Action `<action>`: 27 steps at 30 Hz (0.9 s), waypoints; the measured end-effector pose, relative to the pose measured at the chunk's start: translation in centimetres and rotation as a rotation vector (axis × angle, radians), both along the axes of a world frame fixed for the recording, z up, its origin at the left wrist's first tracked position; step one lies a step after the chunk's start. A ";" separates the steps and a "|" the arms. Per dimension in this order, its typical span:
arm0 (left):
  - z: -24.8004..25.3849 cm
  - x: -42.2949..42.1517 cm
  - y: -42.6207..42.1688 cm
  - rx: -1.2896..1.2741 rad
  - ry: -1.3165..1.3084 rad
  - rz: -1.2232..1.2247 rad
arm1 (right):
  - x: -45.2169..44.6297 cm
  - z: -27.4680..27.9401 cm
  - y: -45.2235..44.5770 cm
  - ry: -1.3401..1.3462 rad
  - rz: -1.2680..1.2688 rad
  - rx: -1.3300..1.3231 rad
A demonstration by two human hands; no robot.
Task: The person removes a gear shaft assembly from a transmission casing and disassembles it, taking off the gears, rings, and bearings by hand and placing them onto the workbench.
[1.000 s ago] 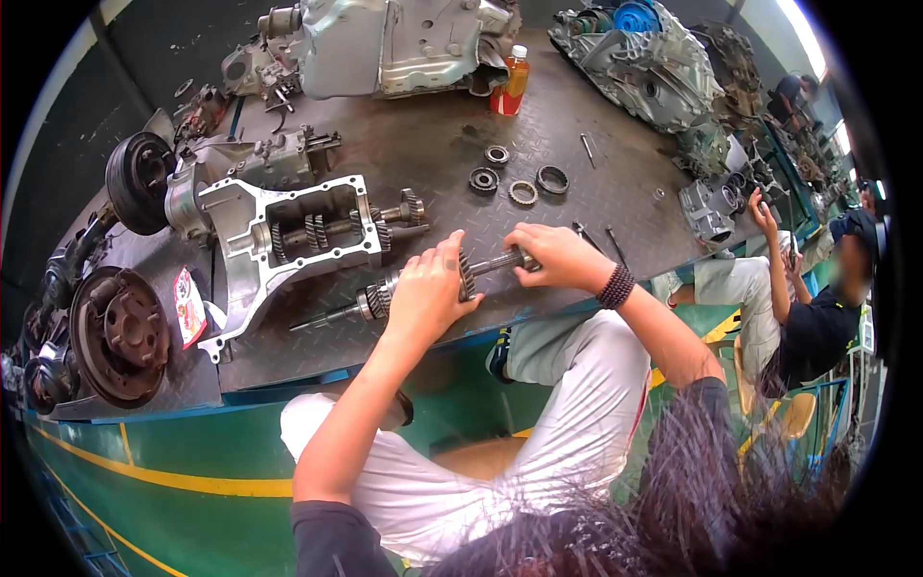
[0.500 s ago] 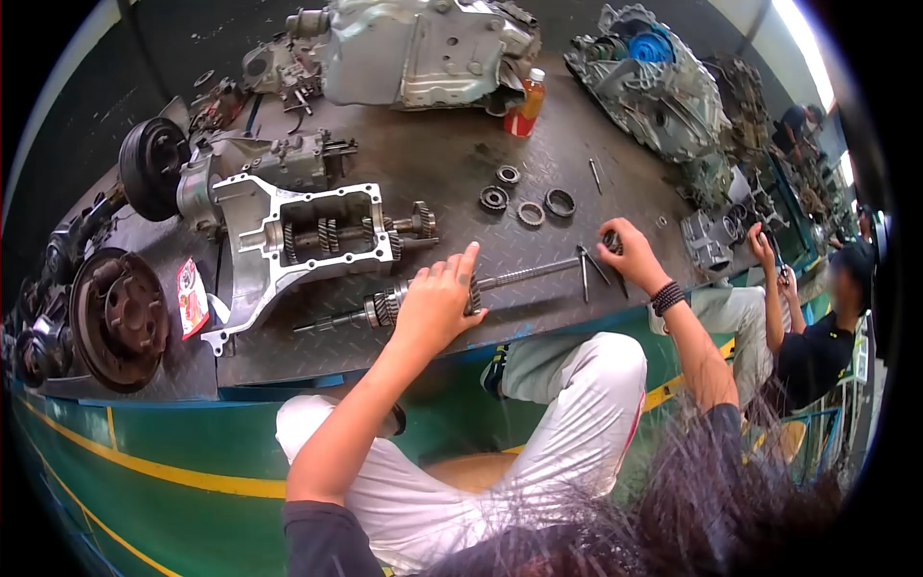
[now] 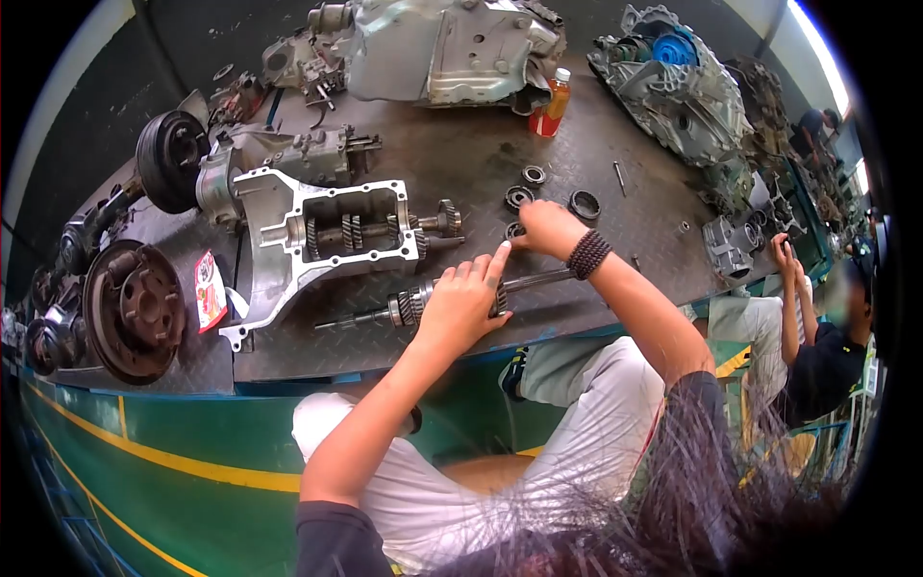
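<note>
A steel transmission shaft (image 3: 409, 306) with gears on it lies along the near edge of the bench. My left hand (image 3: 461, 303) is wrapped over its middle, fingers across the gears and thumb on the near side. Farther right, my right hand (image 3: 555, 231) reaches over the shaft, palm down, its fingertips closed on a small dark gear ring (image 3: 514, 232) at the bench surface. Beside those fingers are a toothed ring (image 3: 519, 197), a smaller ring (image 3: 534, 175) and a wider dark ring (image 3: 585, 204). My right hand and wrist hide part of the bench and shaft.
An open gearbox housing (image 3: 279, 279) with geared shafts lies left of the shaft. Brake drums (image 3: 135, 303), a large casing (image 3: 433, 53), a bottle (image 3: 550, 104) and another transmission case (image 3: 678, 106) surround the work. A thin tool (image 3: 619, 179) lies right. A co-worker (image 3: 827, 356) sits at far right.
My right hand has moved left from the shaft's right end to the group of rings, taking the dark gear ring along. My left hand stays on the shaft. The view has shifted slightly.
</note>
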State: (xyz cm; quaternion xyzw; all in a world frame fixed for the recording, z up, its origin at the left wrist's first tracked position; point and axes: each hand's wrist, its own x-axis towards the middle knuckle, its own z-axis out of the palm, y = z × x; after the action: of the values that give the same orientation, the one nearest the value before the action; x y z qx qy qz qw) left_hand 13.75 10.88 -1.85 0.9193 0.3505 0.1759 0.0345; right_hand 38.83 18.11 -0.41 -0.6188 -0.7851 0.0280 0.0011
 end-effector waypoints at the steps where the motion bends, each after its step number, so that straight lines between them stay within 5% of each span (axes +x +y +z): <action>1: 0.1 0.0 0.0 0.011 0.002 -0.002 | 0.1 0.8 -0.1 -0.005 -0.043 -0.021; 7: 0.1 -0.1 0.0 0.027 -0.020 -0.004 | 5.2 2.8 -0.9 -0.173 -0.160 -0.247; 16: 0.2 -0.1 0.2 0.027 -0.010 -0.008 | 9.5 0.3 -3.9 0.271 -0.105 0.023; 20: 0.4 -0.1 0.2 0.027 -0.020 -0.007 | 11.4 0.2 -5.1 0.220 -0.173 -0.006; 23: 0.3 -0.1 0.3 0.042 -0.022 -0.015 | 8.2 2.5 -7.7 0.294 -0.128 0.224; 27: 0.4 -0.3 0.0 0.010 -0.032 -0.027 | 1.9 3.9 -10.5 0.550 0.142 -0.002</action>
State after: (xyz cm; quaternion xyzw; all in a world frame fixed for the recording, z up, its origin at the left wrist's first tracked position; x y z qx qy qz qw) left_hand 13.44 10.90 -1.44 0.9212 0.3364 0.1917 0.0378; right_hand 40.72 7.65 3.51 -0.5315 -0.7965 0.1956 0.2117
